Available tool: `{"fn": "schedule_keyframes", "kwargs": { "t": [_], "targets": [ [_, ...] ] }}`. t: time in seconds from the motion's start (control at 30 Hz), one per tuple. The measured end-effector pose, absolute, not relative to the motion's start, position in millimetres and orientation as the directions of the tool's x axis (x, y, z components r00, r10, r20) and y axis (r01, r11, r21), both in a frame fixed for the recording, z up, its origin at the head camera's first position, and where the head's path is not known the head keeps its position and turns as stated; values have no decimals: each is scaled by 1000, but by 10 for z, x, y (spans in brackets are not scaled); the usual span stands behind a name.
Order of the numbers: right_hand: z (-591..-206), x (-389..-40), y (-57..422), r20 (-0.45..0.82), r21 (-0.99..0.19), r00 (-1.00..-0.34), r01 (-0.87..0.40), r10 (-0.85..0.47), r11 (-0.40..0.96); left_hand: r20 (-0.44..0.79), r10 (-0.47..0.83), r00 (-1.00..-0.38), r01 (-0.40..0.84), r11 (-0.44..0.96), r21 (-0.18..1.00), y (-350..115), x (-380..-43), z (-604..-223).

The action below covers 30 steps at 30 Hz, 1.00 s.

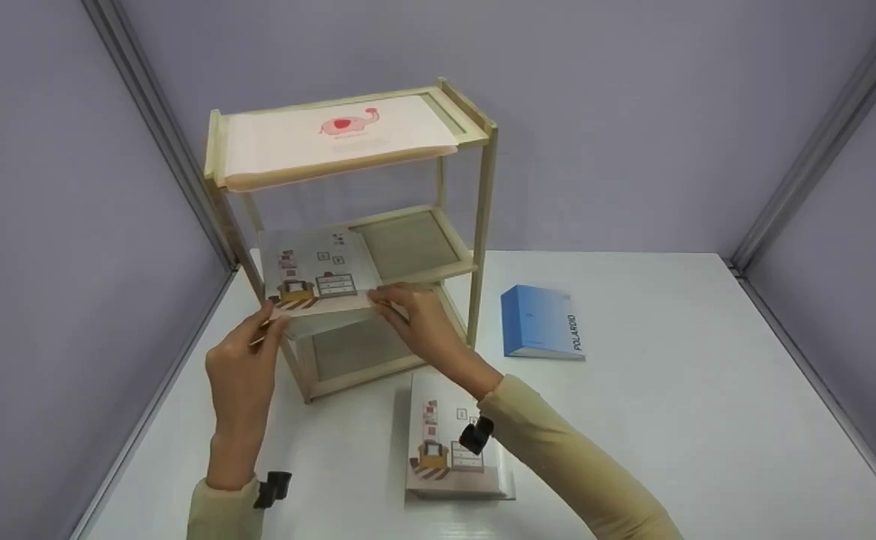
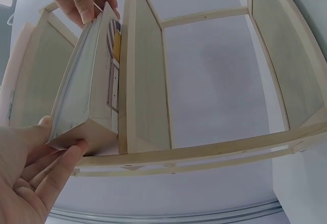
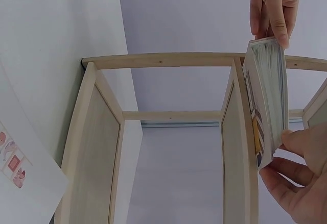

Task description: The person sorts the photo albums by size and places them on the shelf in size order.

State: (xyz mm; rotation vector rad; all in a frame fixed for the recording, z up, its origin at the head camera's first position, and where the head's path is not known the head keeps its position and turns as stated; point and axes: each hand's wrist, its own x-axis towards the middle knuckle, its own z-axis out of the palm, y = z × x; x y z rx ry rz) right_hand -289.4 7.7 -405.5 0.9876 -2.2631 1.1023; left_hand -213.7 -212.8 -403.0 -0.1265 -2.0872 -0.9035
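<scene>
A thick book [image 1: 314, 266] with a cartoon cover lies over the left part of the wooden rack's middle shelf [image 1: 415, 244], its front edge sticking out. The left hand [image 1: 247, 367] pinches its near left corner, thumb on one cover and fingers on the other, as the left wrist view shows. At the near right corner, the right hand [image 1: 423, 322] grips the same book. White page edges [image 3: 271, 81] show between the two hands in the right wrist view.
A pink elephant sheet [image 1: 280, 142] covers the rack's top shelf. Below is a bottom shelf [image 1: 363, 349]. Another cartoon-covered book [image 1: 438, 427] lies on the white table [image 1: 670, 390] under the right forearm. A blue book marked POLAROID [image 1: 543, 322] lies right of the rack.
</scene>
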Motion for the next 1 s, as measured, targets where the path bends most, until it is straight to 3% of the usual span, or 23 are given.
{"fn": "schedule_keyframes", "kwargs": {
  "t": [1.0],
  "targets": [
    [-4033, -2951, 43, 591, -541, -722, -686, -360, 487, 732, -234, -640, 374, 737, 563, -2171, -2218, -4015]
  ]
}}
